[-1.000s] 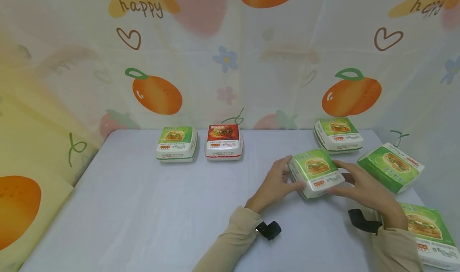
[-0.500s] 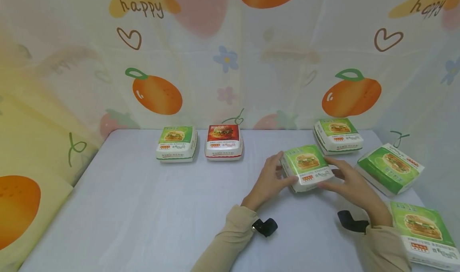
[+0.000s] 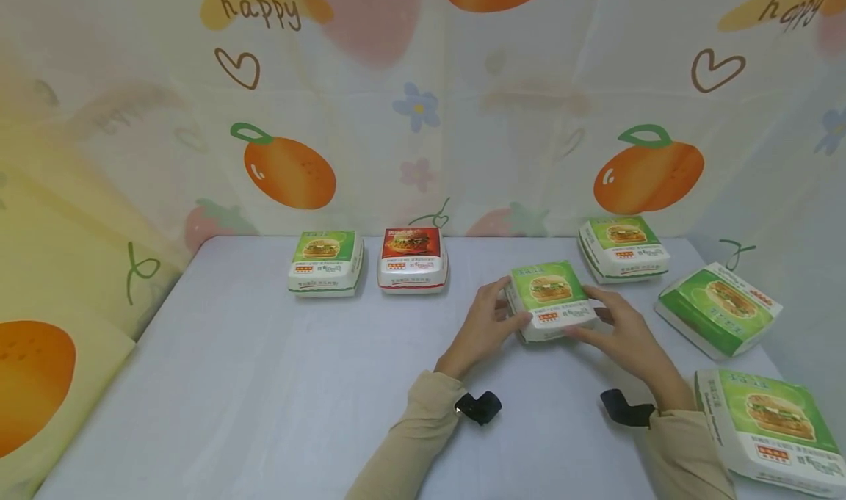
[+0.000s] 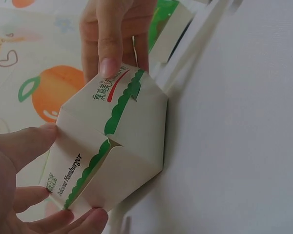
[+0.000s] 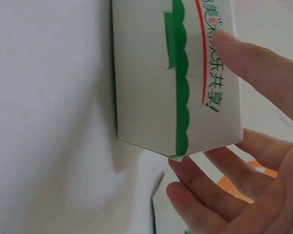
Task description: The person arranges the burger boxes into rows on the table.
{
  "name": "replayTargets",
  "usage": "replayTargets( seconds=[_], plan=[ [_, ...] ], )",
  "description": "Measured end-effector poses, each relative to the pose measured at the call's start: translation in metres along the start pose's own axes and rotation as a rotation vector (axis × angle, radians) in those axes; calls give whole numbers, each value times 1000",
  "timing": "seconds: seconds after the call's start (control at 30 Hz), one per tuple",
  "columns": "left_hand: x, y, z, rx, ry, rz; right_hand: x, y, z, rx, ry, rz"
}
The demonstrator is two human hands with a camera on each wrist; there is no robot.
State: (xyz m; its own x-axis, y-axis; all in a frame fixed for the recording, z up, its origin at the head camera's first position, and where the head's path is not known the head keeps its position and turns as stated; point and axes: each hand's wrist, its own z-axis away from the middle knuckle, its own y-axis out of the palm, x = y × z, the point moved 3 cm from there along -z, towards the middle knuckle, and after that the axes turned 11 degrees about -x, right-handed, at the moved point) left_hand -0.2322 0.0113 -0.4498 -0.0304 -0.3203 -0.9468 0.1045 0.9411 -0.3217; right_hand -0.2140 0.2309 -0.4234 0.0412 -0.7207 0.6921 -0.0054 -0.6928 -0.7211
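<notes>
Clasping burger box (image 3: 550,294), left grip (image 3: 481,329) and right grip (image 3: 624,335) clamped on it, red carton (image 3: 413,262) leftward, angled carton (image 3: 720,309) rightward.

1. Left sleeve (image 3: 410,430): long, plain beige cloth with soft creases, its cuff ending just behind the left hand (image 3: 477,331).
2. Right sleeve (image 3: 687,445): the same beige, also creased, reaching nearly to the right hand (image 3: 624,338).
3. Left camera (image 3: 480,408): small, black, angular, with a bright glint near the cuff; it sits at the left wrist, on the side facing the right hand.
4. Right camera (image 3: 624,410): black too, bent and blocky, thicker at the end away from the wrist.
5. Both hands bare; a tiny dark speck marks one right finger (image 5: 201,184).
</notes>
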Motion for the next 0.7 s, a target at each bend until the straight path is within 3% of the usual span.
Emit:
replayTargets(
  seconds=[0.47, 0.7],
  plan=[
    [0, -9, -3, 50, -28, -103, 3, 10, -4, -39, 35, -17],
    [3, -14, -3, 6, -44, -127, 5, 18, -2, -72, -35, -69]
  ],
)
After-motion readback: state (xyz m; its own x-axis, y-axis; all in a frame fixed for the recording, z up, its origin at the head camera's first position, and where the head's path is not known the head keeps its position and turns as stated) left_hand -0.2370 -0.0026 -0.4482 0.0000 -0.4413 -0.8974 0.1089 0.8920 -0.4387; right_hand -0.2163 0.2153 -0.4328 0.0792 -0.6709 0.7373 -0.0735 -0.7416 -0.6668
